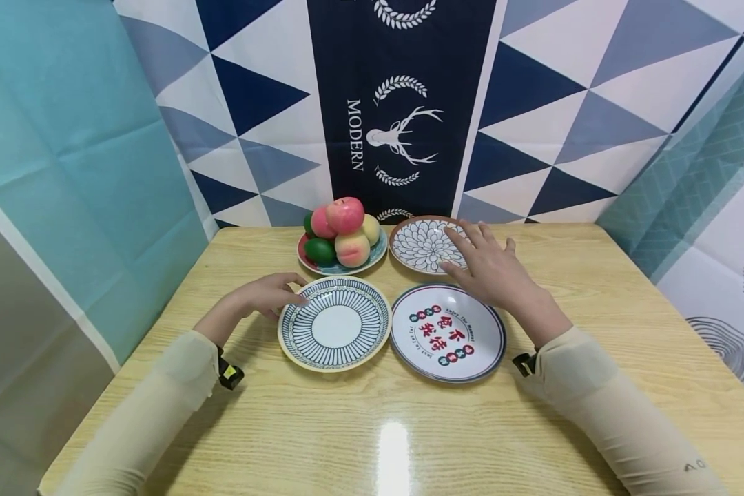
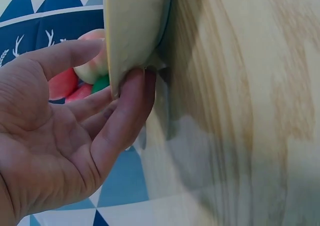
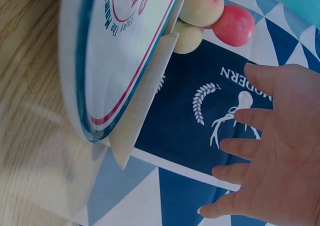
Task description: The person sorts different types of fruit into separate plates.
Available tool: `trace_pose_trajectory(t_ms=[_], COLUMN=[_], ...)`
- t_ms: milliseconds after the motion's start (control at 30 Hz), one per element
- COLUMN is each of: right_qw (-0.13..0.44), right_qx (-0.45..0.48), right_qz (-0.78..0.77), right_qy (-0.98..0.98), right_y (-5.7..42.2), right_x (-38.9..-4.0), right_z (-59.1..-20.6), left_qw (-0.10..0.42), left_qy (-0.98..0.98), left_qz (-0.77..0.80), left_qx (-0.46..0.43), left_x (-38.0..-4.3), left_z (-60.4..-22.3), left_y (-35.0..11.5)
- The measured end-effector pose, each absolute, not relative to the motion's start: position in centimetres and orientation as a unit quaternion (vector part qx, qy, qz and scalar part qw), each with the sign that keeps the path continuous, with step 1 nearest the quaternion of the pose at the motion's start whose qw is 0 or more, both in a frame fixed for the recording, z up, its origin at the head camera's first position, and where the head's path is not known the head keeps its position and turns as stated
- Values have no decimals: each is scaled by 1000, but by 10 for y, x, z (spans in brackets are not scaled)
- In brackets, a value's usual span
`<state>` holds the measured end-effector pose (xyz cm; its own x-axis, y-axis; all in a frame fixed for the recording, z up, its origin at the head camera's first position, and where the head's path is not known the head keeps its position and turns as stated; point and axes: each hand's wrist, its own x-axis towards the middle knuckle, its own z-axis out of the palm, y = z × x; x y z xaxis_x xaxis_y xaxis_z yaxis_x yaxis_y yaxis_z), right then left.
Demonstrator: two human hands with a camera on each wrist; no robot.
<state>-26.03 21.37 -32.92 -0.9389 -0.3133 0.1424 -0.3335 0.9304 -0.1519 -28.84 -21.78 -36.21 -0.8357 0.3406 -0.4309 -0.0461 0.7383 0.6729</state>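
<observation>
My left hand [image 1: 266,295] is at the left rim of a white plate with dark blue radiating stripes [image 1: 336,327]. In the left wrist view the fingers curl under that plate's pale side [image 2: 137,26] while the thumb lies over its rim. My right hand [image 1: 496,272] hovers with spread, straight fingers, holding nothing. Below it lies a white plate with red characters and a blue rim [image 1: 412,337]. Its fingertips overlap a brown-rimmed plate with a petal pattern [image 1: 418,241] in the head view. The right wrist view shows the open palm [image 3: 285,146] apart from the plates.
At the back left, a plate with a blue rim [image 1: 378,246] bears several fruits, among them a pink peach [image 1: 345,215] and a green fruit [image 1: 319,252]. Patterned cloth [image 1: 403,83] hangs behind the wooden table [image 1: 322,434]. A teal cloth [image 1: 87,151] borders the left side.
</observation>
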Motion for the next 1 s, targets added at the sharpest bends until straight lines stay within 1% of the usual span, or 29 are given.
trace_pose_trajectory(t_ms=[600, 1000], right_qw=[60, 61], right_qx=[168, 165], right_qz=[89, 84], right_qy=[-980, -981], right_y=[212, 208], right_x=[-260, -259], right_z=[-331, -332], left_qw=[262, 243], left_qy=[889, 890], left_qz=[364, 365], left_qx=[93, 127], left_x=[-297, -296], left_z=[-376, -380], left_y=[-219, -219])
